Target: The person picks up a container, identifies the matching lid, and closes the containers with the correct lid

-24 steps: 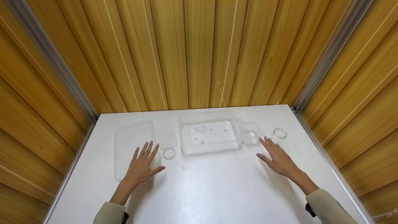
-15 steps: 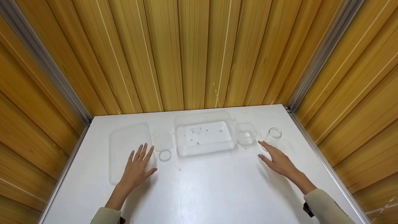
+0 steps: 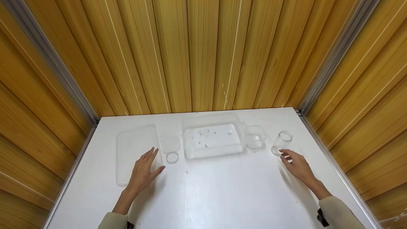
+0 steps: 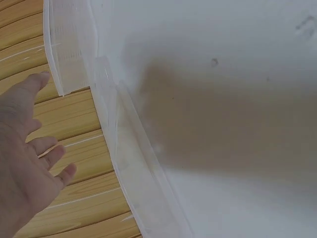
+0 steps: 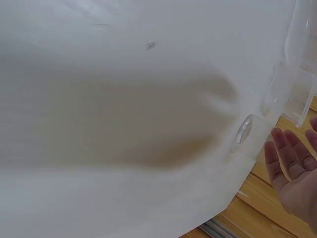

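My left hand (image 3: 143, 173) hovers over the lower right part of a large translucent rectangular lid (image 3: 132, 149), its fingers loosely spread and holding nothing. In the left wrist view, the left hand (image 4: 25, 158) shows relaxed fingers apart from any object. A small square lid (image 3: 170, 144) and a round clear lid (image 3: 172, 158) lie to the right of the left hand. My right hand (image 3: 297, 165) is close to the base of an upright clear jar (image 3: 283, 141); its fingers bend slightly. In the right wrist view, the right hand (image 5: 297, 173) is beside the jar (image 5: 255, 139); contact cannot be confirmed.
A large clear rectangular container (image 3: 213, 154) stands at the back middle of the white table (image 3: 210, 194), with small dark marks visible through its bottom. A small square clear container (image 3: 254, 136) is beside it. Wood-patterned walls (image 3: 203, 57) enclose the table's back and sides.
My right hand has moved right and slightly nearer me, to the jar's base, and its fingers have bent in. The left hand's fingers have drawn closer together. The containers and lids remain in place.
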Demonstrator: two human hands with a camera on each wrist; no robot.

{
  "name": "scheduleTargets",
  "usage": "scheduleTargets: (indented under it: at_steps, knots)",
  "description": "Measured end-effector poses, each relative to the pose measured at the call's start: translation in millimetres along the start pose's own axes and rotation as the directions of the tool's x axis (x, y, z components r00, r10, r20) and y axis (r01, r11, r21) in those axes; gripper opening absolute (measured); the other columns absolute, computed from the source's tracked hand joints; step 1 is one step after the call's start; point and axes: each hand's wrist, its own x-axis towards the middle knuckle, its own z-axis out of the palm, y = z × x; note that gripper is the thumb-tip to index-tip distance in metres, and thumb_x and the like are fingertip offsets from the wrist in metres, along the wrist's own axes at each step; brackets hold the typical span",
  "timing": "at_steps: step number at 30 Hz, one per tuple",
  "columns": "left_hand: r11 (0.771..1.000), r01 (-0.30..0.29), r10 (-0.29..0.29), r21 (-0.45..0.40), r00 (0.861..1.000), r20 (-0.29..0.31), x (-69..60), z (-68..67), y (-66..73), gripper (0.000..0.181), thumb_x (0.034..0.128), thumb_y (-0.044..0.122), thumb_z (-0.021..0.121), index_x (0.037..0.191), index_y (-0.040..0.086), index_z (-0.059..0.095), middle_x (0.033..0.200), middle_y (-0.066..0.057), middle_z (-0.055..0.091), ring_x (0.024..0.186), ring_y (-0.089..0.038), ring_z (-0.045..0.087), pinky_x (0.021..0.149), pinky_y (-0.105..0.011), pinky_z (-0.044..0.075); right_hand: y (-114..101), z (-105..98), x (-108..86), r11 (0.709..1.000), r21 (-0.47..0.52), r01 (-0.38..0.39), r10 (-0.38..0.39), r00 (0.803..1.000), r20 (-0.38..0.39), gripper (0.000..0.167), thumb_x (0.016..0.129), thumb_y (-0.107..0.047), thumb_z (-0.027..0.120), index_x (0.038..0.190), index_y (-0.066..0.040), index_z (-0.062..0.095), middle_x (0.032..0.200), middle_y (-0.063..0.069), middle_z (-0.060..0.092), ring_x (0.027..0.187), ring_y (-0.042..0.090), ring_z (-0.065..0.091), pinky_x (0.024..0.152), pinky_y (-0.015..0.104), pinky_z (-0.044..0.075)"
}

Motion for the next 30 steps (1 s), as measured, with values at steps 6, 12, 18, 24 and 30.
scheduleTargets:
  at_steps: [6, 12, 18, 24, 30]
  knots:
    - [0.999, 0.031, -0.033, -0.036, 0.998, -0.046, -3.8, 6.5, 2.3, 0.07, 0.088, 0.028, 0.081, 0.145, 0.0, 0.053, 0.149, -0.023, 0.054, 0.133, -0.043, 0.055, 0.106, -0.061, 0.047, 13.4, -4.8, -2.1, 0.996, -0.016, -0.086, 0.087, 0.996, 0.022, 0.023, 0.095, -0.001, 0.065, 0.116, 0.003, 0.071, 0.1, 0.021, 0.075, 0.085, 0.035, 0.073, 0.071, 0.028, 0.057]
    - [0.972, 0.144, -0.143, -0.185, 0.99, 0.019, -9.3, 9.4, 4.3, 0.07, 0.0919, 0.025, 0.077, 0.151, 0.002, 0.047, 0.155, -0.022, 0.047, 0.138, -0.044, 0.049, 0.111, -0.06, 0.044, 23.5, -4.4, -0.7, 0.975, 0.011, -0.22, 0.22, 0.975, 0.001, 0.021, 0.095, -0.003, 0.065, 0.112, 0.006, 0.073, 0.099, 0.024, 0.075, 0.085, 0.036, 0.073, 0.066, 0.016, 0.05]
    - [0.934, 0.208, -0.197, -0.291, 0.978, 0.065, -10.8, 12.6, 4.1, 0.068, 0.095, 0.023, 0.073, 0.152, 0.001, 0.044, 0.156, -0.024, 0.045, 0.141, -0.046, 0.046, 0.115, -0.061, 0.04, 28.2, -0.9, 2.2, 0.947, 0.046, -0.317, 0.318, 0.948, -0.018, 0.029, 0.092, -0.006, 0.07, 0.116, 0.01, 0.07, 0.101, 0.027, 0.075, 0.084, 0.033, 0.075, 0.065, 0.014, 0.051]
    - [0.927, 0.214, -0.197, -0.308, 0.977, 0.085, -11.0, 17.1, 4.2, 0.068, 0.096, 0.025, 0.072, 0.152, 0.001, 0.043, 0.157, -0.022, 0.045, 0.141, -0.045, 0.046, 0.115, -0.061, 0.04, 28.7, 1.7, 7.0, 0.903, 0.083, -0.423, 0.423, 0.906, 0.007, 0.058, 0.091, -0.016, 0.074, 0.137, 0.01, 0.052, 0.122, 0.034, 0.066, 0.102, 0.042, 0.072, 0.068, 0.016, 0.049]
    - [0.918, 0.213, -0.19, -0.334, 0.977, 0.101, -13.3, 16.4, 4.1, 0.069, 0.0963, 0.024, 0.072, 0.153, 0.001, 0.041, 0.157, -0.024, 0.043, 0.141, -0.046, 0.046, 0.113, -0.062, 0.041, 30.4, 11.0, 15.5, 0.846, 0.169, -0.506, 0.502, 0.862, 0.068, 0.083, 0.091, -0.024, 0.076, 0.153, 0.008, 0.032, 0.142, 0.036, 0.05, 0.125, 0.048, 0.057, 0.081, 0.019, 0.05]
